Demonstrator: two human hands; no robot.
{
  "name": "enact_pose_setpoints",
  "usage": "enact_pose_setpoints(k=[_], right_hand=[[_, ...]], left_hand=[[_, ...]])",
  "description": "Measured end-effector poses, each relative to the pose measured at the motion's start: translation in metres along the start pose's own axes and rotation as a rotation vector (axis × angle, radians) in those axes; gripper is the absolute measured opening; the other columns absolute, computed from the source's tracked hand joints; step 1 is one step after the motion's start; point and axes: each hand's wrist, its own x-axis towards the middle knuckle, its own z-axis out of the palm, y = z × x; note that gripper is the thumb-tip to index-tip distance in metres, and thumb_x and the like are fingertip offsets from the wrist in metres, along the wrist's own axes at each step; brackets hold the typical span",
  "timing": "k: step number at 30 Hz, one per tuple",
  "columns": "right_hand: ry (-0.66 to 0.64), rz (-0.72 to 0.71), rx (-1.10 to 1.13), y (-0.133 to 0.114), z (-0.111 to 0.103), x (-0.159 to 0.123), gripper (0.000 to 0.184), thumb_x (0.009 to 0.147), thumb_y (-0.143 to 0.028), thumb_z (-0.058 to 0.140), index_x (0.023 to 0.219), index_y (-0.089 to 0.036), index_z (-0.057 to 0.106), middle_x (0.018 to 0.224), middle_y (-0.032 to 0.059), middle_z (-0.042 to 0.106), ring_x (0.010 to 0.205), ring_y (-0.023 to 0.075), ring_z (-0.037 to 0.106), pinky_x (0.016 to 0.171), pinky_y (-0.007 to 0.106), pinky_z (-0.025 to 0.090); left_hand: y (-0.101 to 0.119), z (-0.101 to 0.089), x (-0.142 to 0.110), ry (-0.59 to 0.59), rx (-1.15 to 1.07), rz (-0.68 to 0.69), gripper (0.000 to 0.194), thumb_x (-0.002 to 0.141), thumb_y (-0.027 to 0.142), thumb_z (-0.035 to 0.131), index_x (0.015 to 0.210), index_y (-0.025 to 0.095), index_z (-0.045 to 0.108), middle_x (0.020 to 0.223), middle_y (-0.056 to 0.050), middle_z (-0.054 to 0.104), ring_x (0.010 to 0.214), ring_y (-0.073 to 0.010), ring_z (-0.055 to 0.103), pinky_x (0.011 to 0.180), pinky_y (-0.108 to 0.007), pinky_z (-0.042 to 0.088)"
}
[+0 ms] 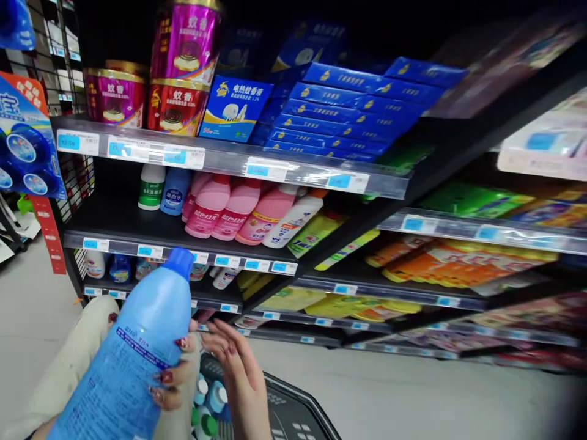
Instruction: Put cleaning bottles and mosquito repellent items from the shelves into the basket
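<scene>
My left hand (172, 376) is wrapped round a large light-blue bottle (131, 357) with a blue cap, held tilted at the lower left with its back label toward me. My right hand (241, 373) hovers just to the right of the bottle with its fingers stretched out and holding nothing. Below both hands sits a dark shopping basket (293, 415) with several small bottles (208, 406) in it.
Black store shelves (229, 160) run across the view with price tags on their edges. They carry pink bottles (229, 208), round purple and red tins (177, 104), blue boxes (339, 116) and coloured packs to the right. The pale floor (403, 397) lies below.
</scene>
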Motion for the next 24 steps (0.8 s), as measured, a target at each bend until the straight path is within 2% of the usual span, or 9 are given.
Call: enact_pose_setpoints(k=[2,4,7,12,17,19,22,23,24], right_hand=[[-0.105,-0.056,0.088,-0.025,0.037,0.002,0.05,0.084,-0.06,0.052,0.12,-0.024,0.057,0.124,0.0116,0.063,0.107,0.0266,0.063,0.093,0.043,0.052],[-0.17,-0.067,0.07,-0.04,0.064,0.002,0.057,0.083,-0.063,0.051,0.123,-0.023,0.053,0.12,0.0122,0.064,0.106,0.0271,0.063,0.09,0.043,0.053],[-0.207,-0.004,0.034,-0.05,0.082,0.001,0.06,0.081,-0.063,0.053,0.125,-0.022,0.049,0.108,0.0119,0.068,0.099,0.0278,0.065,0.084,0.042,0.054],[-0.208,0.019,0.035,-0.055,0.088,-0.005,0.056,0.079,-0.061,0.058,0.118,-0.022,0.05,0.105,0.0095,0.069,0.096,0.0265,0.065,0.085,0.039,0.053],[-0.241,0.014,0.019,-0.056,0.09,-0.011,0.054,0.082,-0.059,0.056,0.12,-0.022,0.048,0.103,0.0082,0.069,0.095,0.0248,0.065,0.083,0.036,0.052],[-0.234,-0.025,-0.034,-0.059,0.088,-0.011,0.052,0.083,-0.058,0.055,0.12,-0.022,0.049,0.105,0.0072,0.067,0.096,0.0228,0.063,0.083,0.033,0.05],[-0.259,-0.126,-0.206,-0.074,0.079,-0.013,0.047,0.084,-0.06,0.053,0.111,-0.021,0.056,0.093,0.0037,0.066,0.087,0.0188,0.06,0.074,0.028,0.048],[-0.292,-0.171,-0.287,-0.082,0.074,-0.015,0.045,0.084,-0.061,0.053,0.102,-0.02,0.059,0.085,0.0024,0.064,0.081,0.0174,0.058,0.07,0.026,0.046],[-0.335,-0.216,-0.372,-0.093,0.069,-0.017,0.045,0.083,-0.062,0.052,0.093,-0.019,0.06,0.077,0.0011,0.061,0.075,0.016,0.056,0.067,0.025,0.044]], left_hand=[[-0.006,0.021,-0.018,0.05,-0.209,-0.113,0.077,0.047,0.075,0.07,0.107,0.027,0.061,0.082,-0.002,0.054,0.048,-0.0098,0.037,0.037,-0.022,0.018],[-0.004,0.044,-0.033,0.131,-0.318,-0.203,0.062,0.058,0.064,0.071,0.108,0.029,0.06,0.081,-0.003,0.055,0.051,-0.0121,0.039,0.041,-0.023,0.015],[-0.002,0.061,-0.048,0.205,-0.304,-0.235,0.06,0.061,0.058,0.072,0.112,0.03,0.059,0.08,-0.004,0.055,0.051,-0.0125,0.039,0.042,-0.022,0.011],[-0.023,0.041,-0.057,0.067,-0.39,-0.115,0.069,0.052,0.057,0.082,0.112,0.033,0.06,0.074,0.0,0.054,0.042,-0.006,0.024,0.033,-0.016,0.004],[-0.037,0.018,-0.06,0.052,-0.371,-0.118,0.062,0.051,0.063,0.078,0.098,0.024,0.065,0.079,-0.002,0.055,0.045,-0.0046,0.029,0.034,-0.015,0.01],[-0.04,0.005,-0.062,0.012,-0.243,-0.104,0.078,0.044,0.079,0.069,0.096,0.021,0.066,0.078,-0.002,0.054,0.045,-0.0045,0.031,0.033,-0.016,0.016],[-0.038,-0.012,-0.074,0.018,0.4,-0.025,0.104,0.038,0.099,0.037,0.099,0.02,0.066,0.074,-0.005,0.057,0.046,-0.0118,0.046,0.036,-0.024,0.036],[-0.035,-0.015,-0.079,0.06,0.658,0.022,0.104,0.041,0.098,0.036,0.105,0.022,0.065,0.078,-0.007,0.061,0.053,-0.018,0.055,0.042,-0.031,0.045],[-0.03,-0.015,-0.084,0.108,0.862,0.065,0.098,0.045,0.091,0.047,0.115,0.024,0.06,0.089,-0.009,0.065,0.067,-0.0259,0.063,0.055,-0.04,0.052]])
